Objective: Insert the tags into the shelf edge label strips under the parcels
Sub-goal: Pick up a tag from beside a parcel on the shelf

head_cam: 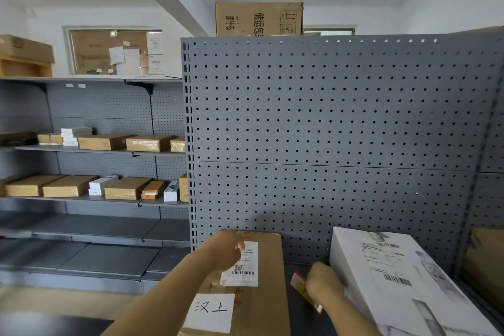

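Note:
A brown cardboard parcel [268,275] with a white shipping label and a handwritten white sheet lies on the grey shelf [296,308] in front of me. My left hand [222,251] rests on its top near the label, holding nothing that I can see. To the right lies a white parcel [395,275] with barcodes. My right hand [324,285] sits between the two parcels, closed on a stack of red, yellow and white tags [301,288]. The shelf's front edge strip is out of view below.
A grey pegboard back panel [327,131] rises behind the parcels, with a large carton [259,19] on top. Left, another shelving unit [81,150] carries several brown and white boxes on two levels. A brown parcel [488,262] sits at far right.

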`<state>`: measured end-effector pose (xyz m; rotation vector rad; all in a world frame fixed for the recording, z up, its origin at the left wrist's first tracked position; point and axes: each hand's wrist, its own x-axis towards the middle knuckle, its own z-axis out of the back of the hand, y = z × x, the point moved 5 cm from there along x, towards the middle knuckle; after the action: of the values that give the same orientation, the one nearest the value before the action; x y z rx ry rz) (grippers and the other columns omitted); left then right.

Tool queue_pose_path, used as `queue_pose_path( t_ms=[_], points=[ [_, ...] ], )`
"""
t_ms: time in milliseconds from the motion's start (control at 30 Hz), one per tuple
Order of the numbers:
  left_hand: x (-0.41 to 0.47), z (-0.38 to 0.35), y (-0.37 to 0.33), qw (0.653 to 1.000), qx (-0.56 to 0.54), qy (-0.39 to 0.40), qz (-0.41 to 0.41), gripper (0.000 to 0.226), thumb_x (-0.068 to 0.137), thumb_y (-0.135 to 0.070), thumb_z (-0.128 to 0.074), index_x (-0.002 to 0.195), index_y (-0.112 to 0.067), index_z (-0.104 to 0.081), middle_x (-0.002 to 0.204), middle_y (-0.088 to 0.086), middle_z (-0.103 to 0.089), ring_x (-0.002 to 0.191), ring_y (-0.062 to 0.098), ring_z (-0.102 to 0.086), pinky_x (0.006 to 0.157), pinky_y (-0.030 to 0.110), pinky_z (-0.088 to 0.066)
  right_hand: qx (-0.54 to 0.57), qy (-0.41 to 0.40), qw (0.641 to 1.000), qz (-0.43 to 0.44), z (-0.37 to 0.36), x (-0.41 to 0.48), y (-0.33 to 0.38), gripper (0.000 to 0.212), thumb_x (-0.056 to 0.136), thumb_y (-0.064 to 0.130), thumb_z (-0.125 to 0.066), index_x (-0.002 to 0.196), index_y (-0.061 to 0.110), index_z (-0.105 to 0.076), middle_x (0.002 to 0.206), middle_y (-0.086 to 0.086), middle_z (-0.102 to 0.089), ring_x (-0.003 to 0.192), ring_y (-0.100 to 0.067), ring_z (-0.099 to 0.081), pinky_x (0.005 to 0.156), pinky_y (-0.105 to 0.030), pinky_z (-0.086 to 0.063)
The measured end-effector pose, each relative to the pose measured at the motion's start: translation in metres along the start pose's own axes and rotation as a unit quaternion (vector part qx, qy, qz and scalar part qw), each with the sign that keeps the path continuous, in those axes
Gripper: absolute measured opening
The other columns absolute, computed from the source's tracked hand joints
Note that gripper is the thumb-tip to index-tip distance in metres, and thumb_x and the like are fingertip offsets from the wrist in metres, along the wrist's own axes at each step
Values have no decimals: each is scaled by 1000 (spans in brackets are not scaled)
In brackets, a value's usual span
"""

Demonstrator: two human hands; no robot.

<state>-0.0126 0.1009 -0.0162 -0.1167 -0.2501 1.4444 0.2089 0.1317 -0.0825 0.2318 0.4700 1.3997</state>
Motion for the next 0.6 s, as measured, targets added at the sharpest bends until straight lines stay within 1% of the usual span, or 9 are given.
queue_pose_path(
  t_ms=[67, 133, 200, 267, 333, 367, 467, 533, 600],
  points=[
    [-4, 3, -1, 1000, -3, -6, -7, 32, 95, -10, -46, 121, -20, -62, 133, 0, -57, 119, 17, -54, 106, 32, -44, 8, -17, 1000, 8, 4, -10, 2, 7, 91, 21, -51, 96, 18, -54, 106, -5, -61, 94, -19, -59, 82, -30, -52],
    [-10, 4, -1, 1000, -1, -12, -16, 31, 95, -11, -47, 121, -19, -62, 132, 1, -57, 118, 16, -54, 105, 30, -44, -2, -36, 999, 13, 10, -23, 3, 7, 91, 21, -50, 96, 18, -55, 99, -3, -60, 89, -18, -58, 77, -30, -51],
    [-15, 4, -1, 1000, 5, -14, -21, 31, 95, -12, -47, 121, -20, -62, 131, 0, -58, 118, 16, -55, 104, 30, -45, -19, -51, 998, 20, 16, -38, 4, 10, 92, 18, -50, 101, 17, -54, 92, -2, -54, 86, -19, -55, 71, -28, -45],
    [-22, 2, 0, 1000, 3, -12, -17, 32, 95, -13, -48, 121, -20, -63, 132, 0, -58, 118, 17, -56, 104, 32, -46, -32, -67, 997, 27, 21, -54, 2, 14, 92, 19, -51, 105, 15, -54, 83, 0, -48, 86, -19, -54, 69, -28, -43],
    [-29, 3, 1, 1000, 1, -18, -6, 33, 94, -14, -49, 121, -22, -64, 134, 0, -57, 117, 17, -58, 102, 33, -47, -49, -85, 995, 35, 27, -73, 1, 15, 91, 21, -53, 104, 15, -55, 73, 2, -42, 81, -19, -52, 67, -28, -42],
    [-34, 4, 0, 1000, -1, -24, 0, 33, 93, -14, -49, 121, -23, -65, 134, 0, -56, 116, 18, -59, 101, 33, -48, -55, -90, 994, 37, 30, -83, 0, 13, 91, 22, -53, 102, 16, -55, 72, 1, -42, 78, -19, -50, 65, -28, -42],
    [-53, 9, -5, 999, -1, -38, 15, 33, 92, -14, -49, 119, -25, -65, 133, 0, -57, 113, 19, -60, 99, 35, -50, -76, -99, 991, 46, 37, -109, -4, 13, 92, 22, -52, 102, 15, -56, 85, -3, -51, 78, -20, -50, 64, -28, -39],
    [-69, 13, -10, 999, 1, -47, 20, 33, 91, -15, -47, 117, -25, -65, 133, 1, -58, 112, 21, -61, 96, 35, -51, -87, -107, 989, 53, 39, -122, -6, 17, 92, 18, -52, 107, 13, -57, 94, -7, -58, 83, -22, -54, 67, -28, -40],
    [-85, 17, -14, 999, -1, -46, 24, 33, 93, -14, -45, 118, -24, -64, 133, 2, -57, 110, 23, -62, 92, 34, -54, -73, -119, 989, 55, 40, -129, -9, 19, 91, 15, -54, 109, 12, -57, 106, -8, -63, 89, -22, -58, 68, -28, -40]
  ],
)
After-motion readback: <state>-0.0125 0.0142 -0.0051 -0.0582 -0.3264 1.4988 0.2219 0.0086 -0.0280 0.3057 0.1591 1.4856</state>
